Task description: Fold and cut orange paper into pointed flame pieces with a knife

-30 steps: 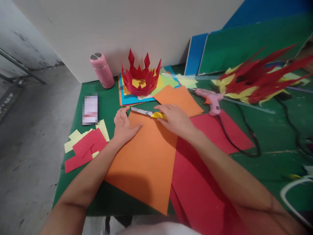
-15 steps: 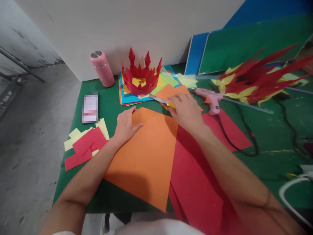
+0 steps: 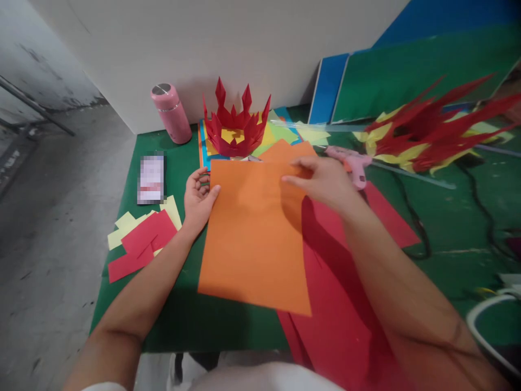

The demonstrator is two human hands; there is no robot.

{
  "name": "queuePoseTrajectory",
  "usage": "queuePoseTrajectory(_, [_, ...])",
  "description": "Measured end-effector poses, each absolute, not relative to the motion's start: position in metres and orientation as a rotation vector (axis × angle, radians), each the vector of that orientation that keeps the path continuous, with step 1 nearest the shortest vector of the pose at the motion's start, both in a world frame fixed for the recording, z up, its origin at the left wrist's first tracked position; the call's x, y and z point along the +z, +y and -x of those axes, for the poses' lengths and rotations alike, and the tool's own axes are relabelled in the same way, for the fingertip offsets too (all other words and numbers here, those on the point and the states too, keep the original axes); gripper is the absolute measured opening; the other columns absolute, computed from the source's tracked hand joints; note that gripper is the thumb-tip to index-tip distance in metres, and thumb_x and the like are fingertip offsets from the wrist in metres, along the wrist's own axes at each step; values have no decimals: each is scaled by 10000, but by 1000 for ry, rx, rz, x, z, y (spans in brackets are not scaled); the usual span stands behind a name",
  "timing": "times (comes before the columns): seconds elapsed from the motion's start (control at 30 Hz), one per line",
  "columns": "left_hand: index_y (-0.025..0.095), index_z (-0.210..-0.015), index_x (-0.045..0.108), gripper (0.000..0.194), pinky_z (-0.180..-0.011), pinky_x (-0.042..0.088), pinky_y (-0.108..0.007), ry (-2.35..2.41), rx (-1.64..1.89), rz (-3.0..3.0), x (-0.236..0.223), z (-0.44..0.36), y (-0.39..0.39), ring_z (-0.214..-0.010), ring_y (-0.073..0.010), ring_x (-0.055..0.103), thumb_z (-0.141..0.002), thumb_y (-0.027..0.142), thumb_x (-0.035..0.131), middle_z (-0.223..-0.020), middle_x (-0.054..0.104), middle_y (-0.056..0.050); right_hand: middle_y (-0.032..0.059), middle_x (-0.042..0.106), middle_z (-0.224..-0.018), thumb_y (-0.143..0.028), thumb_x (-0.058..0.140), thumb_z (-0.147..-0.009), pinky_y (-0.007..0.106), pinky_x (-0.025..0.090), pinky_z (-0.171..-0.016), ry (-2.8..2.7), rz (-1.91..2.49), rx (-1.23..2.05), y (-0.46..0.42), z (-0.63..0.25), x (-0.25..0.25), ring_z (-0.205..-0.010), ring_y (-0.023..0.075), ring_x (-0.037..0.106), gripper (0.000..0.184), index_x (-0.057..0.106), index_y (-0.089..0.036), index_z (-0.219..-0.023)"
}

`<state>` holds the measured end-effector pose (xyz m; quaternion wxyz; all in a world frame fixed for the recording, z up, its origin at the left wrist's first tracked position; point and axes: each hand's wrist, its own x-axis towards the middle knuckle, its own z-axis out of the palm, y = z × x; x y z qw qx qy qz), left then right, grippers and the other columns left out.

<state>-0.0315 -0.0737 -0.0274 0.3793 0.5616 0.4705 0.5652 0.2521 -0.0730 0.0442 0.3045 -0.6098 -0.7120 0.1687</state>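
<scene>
An orange sheet of paper (image 3: 252,228) hangs between my hands, a little above the table. My left hand (image 3: 199,198) pinches its left edge near the top, thumb on the front and fingers curled behind. At the upper right corner, my right hand (image 3: 325,179) holds the sheet between thumb and fingers; that corner is hidden by the hand. Just past the top edge shows a bit of the utility knife's blade (image 3: 254,158); the rest of the knife is covered. Under the right forearm lie large red sheets (image 3: 337,304).
A red paper crown (image 3: 234,144) stands on coloured sheets at the back. Around it are a pink bottle (image 3: 173,117), a phone (image 3: 150,179), red and yellow scraps (image 3: 148,233), a pink glue gun (image 3: 354,165) with a cord, and a red-yellow paper flame piece (image 3: 415,136).
My right hand has let go of the utility knife and taken the orange sheet. Now lifted, the sheet has turned to stand squarer before me. My left hand has shifted to its left edge.
</scene>
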Motion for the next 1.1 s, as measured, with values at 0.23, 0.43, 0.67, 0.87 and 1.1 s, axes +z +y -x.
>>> queuePoseTrajectory(0.23, [229, -1139, 562, 523, -812, 604, -379, 1166, 1203, -1309, -21, 30, -77, -886, -218, 726, -739, 474, 794, -1002, 704, -78, 73, 728, -867, -332, 667, -796, 459, 486, -817, -1480, 1647, 185, -72, -253, 61, -851, 279, 638, 125, 575, -276, -733])
queuePoseTrajectory(0.43, [259, -1235, 452, 635, -748, 616, -386, 1172, 1184, -1231, -26, 30, -74, -824, -224, 746, -723, 406, 797, -950, 717, -43, 83, 731, -967, -390, 551, -898, 527, 497, -876, -1815, 1473, 128, -82, -242, 63, -988, 323, 660, 144, 655, -307, -843])
queuePoseTrajectory(0.67, [213, -891, 640, 416, -811, 610, -439, 1253, 1241, -1178, -28, 36, -68, -911, -276, 727, -730, 575, 763, -822, 730, -44, 60, 768, -1102, -221, 423, -952, 420, 531, -792, -2519, 1125, 197, -110, -227, 43, -1021, 262, 690, 314, 732, -268, -920])
queuePoseTrajectory(0.87, [217, -857, 705, 763, -741, 627, -397, 1034, 1124, -984, -4, 40, -74, -942, -293, 747, -747, 920, 430, -814, 753, -78, 96, 762, -1100, -184, 451, -949, 376, 517, -745, -2652, 931, 253, -115, -235, 25, -974, 250, 697, 286, 732, -226, -919])
queuePoseTrajectory(1.1, [231, -1076, 671, 619, -860, 634, -439, 1062, 1078, -1055, -4, 45, -72, -1000, -286, 741, -551, 446, 919, -1111, 761, -77, 67, 752, -1170, -527, 621, -907, 472, 507, -947, -2295, 919, 638, -113, -239, 30, -1105, 285, 681, 298, 745, -283, -1024])
